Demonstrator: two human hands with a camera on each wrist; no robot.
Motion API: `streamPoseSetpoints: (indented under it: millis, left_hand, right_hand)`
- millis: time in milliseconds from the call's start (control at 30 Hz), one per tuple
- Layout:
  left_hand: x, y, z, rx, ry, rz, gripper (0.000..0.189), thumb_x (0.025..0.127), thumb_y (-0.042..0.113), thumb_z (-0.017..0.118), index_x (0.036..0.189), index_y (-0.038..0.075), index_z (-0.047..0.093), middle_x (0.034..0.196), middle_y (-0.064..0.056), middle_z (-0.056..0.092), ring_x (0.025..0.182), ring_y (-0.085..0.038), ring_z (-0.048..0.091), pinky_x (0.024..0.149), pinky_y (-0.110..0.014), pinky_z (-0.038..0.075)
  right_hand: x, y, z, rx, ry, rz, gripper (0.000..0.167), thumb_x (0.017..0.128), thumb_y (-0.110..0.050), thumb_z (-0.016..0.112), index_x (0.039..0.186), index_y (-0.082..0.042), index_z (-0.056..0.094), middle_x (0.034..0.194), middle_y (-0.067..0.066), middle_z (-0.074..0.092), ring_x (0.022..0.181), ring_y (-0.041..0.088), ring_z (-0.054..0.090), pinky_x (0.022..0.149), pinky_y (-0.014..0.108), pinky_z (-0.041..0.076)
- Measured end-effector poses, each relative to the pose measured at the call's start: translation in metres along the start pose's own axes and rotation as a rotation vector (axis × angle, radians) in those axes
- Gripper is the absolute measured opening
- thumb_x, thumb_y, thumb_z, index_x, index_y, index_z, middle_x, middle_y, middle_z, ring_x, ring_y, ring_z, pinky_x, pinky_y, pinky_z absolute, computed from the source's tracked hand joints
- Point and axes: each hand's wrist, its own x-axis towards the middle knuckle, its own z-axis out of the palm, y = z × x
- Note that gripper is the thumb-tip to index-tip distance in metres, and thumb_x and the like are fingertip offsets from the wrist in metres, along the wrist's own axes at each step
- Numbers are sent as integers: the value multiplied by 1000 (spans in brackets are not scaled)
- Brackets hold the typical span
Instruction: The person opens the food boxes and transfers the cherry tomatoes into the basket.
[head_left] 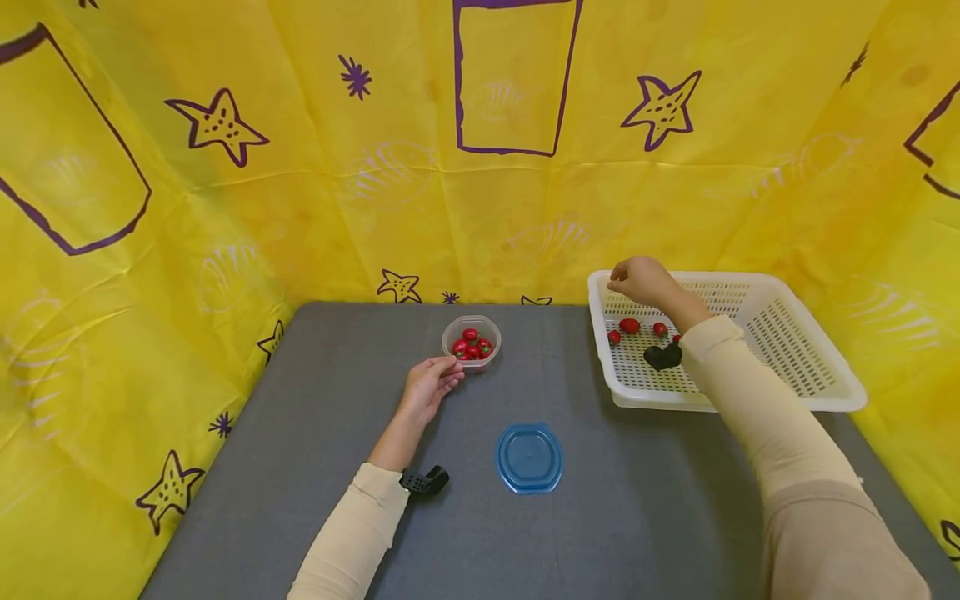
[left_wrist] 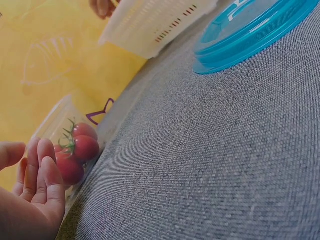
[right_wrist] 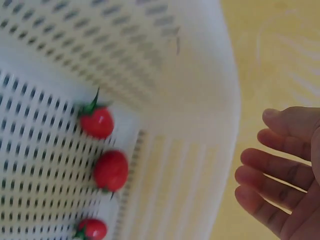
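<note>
Near the back of the table, a small clear plastic container (head_left: 448, 340) holds several red cherry tomatoes (head_left: 473, 351). My left hand (head_left: 431, 387) is at its near rim, the thumb and index fingertip pinching the edge while the other fingers stay loosely extended. In the left wrist view green stems show on the tomatoes (left_wrist: 86, 148). My right hand (head_left: 647, 281) hovers over the far left corner of a white perforated basket (head_left: 617, 392). Its fingers (right_wrist: 267, 162) are spread a little and carry nothing. Inside the basket lie several more tomatoes (right_wrist: 111, 170), grouped toward one end.
A round blue lid (head_left: 529, 458) lies flat on the grey table (head_left: 450, 533), nearer to me than the container. Behind the table hangs a yellow curtain (head_left: 405, 208) with starfish drawings. The basket's raised walls stand at the table's right side.
</note>
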Motion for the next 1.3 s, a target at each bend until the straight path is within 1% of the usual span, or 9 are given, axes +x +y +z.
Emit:
streamPoseSetpoints:
  millis: [133, 333, 567, 700, 833, 967, 1067, 1300]
  left_hand:
    - [-1, 1, 1, 5, 0, -1, 7, 96, 11, 58, 98, 4, 58, 70, 5, 68, 65, -6, 66, 64, -19, 53]
    - [-3, 2, 1, 10, 4, -11, 10, 97, 11, 58, 101, 3, 58, 71, 5, 68, 65, -6, 67, 65, -18, 53]
    - [-3, 2, 2, 20, 9, -11, 11, 97, 12, 58, 101, 2, 58, 72, 5, 68, 66, -7, 67, 65, -19, 53]
    - [-2, 2, 2, 21, 14, -18, 10, 96, 12, 59, 100, 3, 58, 72, 5, 68, 66, -7, 67, 64, -19, 53]
    - [-2, 3, 3, 30, 20, -25, 12, 96, 13, 59, 101, 3, 59, 73, 5, 69, 67, -7, 67, 65, -20, 54]
    - [-2, 4, 2, 33, 20, -27, 13, 97, 14, 59, 103, 2, 59, 73, 5, 69, 67, -7, 67, 66, -20, 54]
    - [-3, 4, 2, 33, 21, -28, 13, 97, 14, 58, 103, 2, 59, 73, 5, 68, 67, -6, 66, 67, -20, 54]
    - [-5, 3, 3, 37, 13, -14, 13, 97, 13, 58, 104, 1, 58, 73, 6, 68, 67, -6, 66, 66, -18, 54]
  right_hand:
    - [7, -16, 5, -5, -6, -38, 29, 95, -16, 58, 108, 9, 65, 105, 27, 69, 91, 39, 64, 85, 51, 50]
    - [17, -39, 13, -8, -9, -81, 29, 95, -18, 59, 109, 7, 66, 104, 25, 70, 92, 37, 65, 87, 50, 51]
    - [26, -59, 24, -6, -21, -132, 29, 95, -18, 59, 109, 6, 66, 106, 23, 70, 97, 37, 65, 90, 49, 50]
    - [30, -71, 30, -13, -28, -168, 29, 94, -18, 60, 109, 5, 67, 105, 22, 71, 96, 36, 66, 89, 48, 51]
    - [33, -83, 37, -18, -22, -215, 28, 93, -17, 62, 108, 5, 68, 102, 21, 72, 93, 35, 67, 87, 47, 52]
    - [36, -95, 45, -28, 1, -263, 26, 91, -15, 63, 107, 5, 68, 100, 20, 72, 92, 34, 67, 86, 46, 52]
    - [38, -103, 53, -27, 7, -278, 26, 91, -15, 63, 108, 3, 69, 101, 18, 73, 94, 33, 67, 88, 45, 52]
    - [40, -124, 64, -9, -34, -306, 28, 92, -15, 64, 114, 1, 67, 106, 17, 72, 97, 31, 67, 89, 43, 53]
